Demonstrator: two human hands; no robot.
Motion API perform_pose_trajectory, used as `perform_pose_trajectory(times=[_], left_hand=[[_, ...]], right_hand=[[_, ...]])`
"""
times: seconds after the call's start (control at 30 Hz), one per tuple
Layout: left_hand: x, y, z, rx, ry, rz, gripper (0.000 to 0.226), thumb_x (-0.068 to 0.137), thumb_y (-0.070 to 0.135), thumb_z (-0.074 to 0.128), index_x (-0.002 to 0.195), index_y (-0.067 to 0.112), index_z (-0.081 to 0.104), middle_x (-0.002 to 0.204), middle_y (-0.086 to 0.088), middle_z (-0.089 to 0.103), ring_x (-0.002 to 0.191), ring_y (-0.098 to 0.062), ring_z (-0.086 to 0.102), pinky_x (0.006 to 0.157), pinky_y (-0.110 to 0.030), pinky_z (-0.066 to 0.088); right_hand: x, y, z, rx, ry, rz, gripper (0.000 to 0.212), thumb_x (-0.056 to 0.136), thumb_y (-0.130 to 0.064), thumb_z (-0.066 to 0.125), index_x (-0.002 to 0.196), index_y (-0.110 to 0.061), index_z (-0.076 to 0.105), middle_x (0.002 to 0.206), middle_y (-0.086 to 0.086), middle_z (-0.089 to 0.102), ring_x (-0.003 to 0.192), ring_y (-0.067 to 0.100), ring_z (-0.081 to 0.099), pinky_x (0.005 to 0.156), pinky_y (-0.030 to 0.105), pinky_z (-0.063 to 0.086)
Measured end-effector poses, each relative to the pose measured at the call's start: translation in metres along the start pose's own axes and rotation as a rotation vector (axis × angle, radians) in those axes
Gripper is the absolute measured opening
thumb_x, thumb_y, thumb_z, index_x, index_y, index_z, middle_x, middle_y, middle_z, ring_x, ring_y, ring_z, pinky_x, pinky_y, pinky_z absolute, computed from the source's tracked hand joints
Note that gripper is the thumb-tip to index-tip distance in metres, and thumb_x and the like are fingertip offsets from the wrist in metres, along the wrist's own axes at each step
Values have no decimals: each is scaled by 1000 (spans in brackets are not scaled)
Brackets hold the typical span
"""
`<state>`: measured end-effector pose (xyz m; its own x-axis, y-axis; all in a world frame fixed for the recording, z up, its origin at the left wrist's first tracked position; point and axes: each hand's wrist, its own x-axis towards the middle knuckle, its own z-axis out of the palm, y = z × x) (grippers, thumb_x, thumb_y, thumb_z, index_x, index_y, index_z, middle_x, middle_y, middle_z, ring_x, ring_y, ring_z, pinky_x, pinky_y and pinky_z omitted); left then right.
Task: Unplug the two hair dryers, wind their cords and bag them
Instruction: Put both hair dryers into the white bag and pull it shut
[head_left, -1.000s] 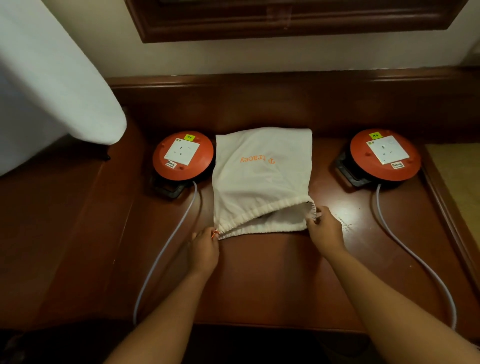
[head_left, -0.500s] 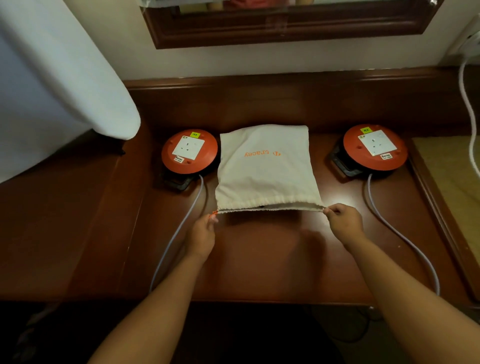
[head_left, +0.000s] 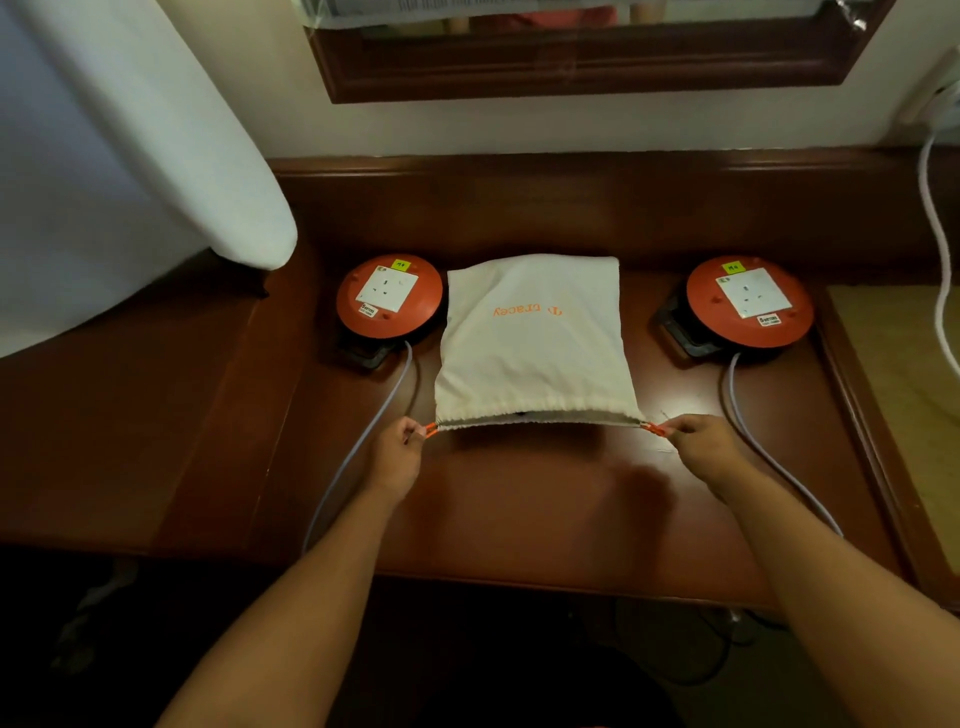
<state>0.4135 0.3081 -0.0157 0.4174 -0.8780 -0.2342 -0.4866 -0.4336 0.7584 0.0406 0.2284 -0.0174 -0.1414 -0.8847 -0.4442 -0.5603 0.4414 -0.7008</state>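
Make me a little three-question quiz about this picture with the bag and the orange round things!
1. True or false: the cream cloth drawstring bag lies between the two round orange cable reels.
2. What does each hand pinch? A) a grey cable B) an orange drawstring end C) a reel
3. Fill in: the bag's opening faces ____ the person.

Key:
1. True.
2. B: left hand and right hand each pinch an orange drawstring end.
3. Toward.

I see a glossy dark wood surface (head_left: 519, 499) with a raised back ledge, a cream wall (head_left: 519, 124) behind, a wood-framed mirror (head_left: 571, 67) above, and white fabric (head_left: 114, 171) at left.
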Motion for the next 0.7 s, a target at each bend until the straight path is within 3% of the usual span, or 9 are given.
perform_pose_trajectory(times=[0.07,0.17,0.27,0.43,0.53,0.6,0.7], left_hand=[[-3,1,-2,-10,54,-22,17,95,5,53,78,8,52,62,3,44,58,-10,37,54,-24,29],[-3,-5,-6,-44,156,-41,17,94,3,53,78,9,53,67,-3,49,67,-20,44,60,-32,30],[-5,-13,-9,-51,216,-60,16,94,1,52,80,7,53,73,-8,52,73,-21,47,63,-30,29],[-15,-19,-1,-53,312,-168,15,95,6,51,80,8,53,81,-20,60,79,-30,55,67,-32,33],[-21,-20,5,13,279,-234,14,95,9,52,83,7,56,90,-24,64,88,-37,60,73,-36,40],[-23,-21,10,185,208,-200,10,93,10,55,96,3,61,106,-26,62,102,-41,57,84,-40,42],[-25,-12,24,533,178,-133,47,89,17,60,135,9,49,143,-20,39,133,-40,32,106,-46,28]], right_hand=[[1,1,-4,-39,2,-6,17,90,-4,55,80,-7,70,77,13,61,70,25,50,60,30,39],[6,4,-17,-45,67,17,21,89,-4,55,74,-12,67,75,10,61,70,24,51,61,29,39],[9,12,-30,-46,146,88,23,87,-1,52,70,-11,65,75,13,60,72,27,54,67,36,46],[0,18,-40,-226,166,208,24,91,-6,48,101,5,66,96,23,63,94,38,60,83,38,47],[-3,13,-33,-404,135,204,24,89,-5,47,102,3,66,112,24,63,105,41,57,87,37,47],[-3,10,-28,-515,115,142,27,88,-10,52,112,-5,64,127,21,53,117,39,47,95,41,44],[-1,2,-14,-470,36,27,47,89,-16,56,135,-13,49,145,14,38,132,37,32,106,47,33]])
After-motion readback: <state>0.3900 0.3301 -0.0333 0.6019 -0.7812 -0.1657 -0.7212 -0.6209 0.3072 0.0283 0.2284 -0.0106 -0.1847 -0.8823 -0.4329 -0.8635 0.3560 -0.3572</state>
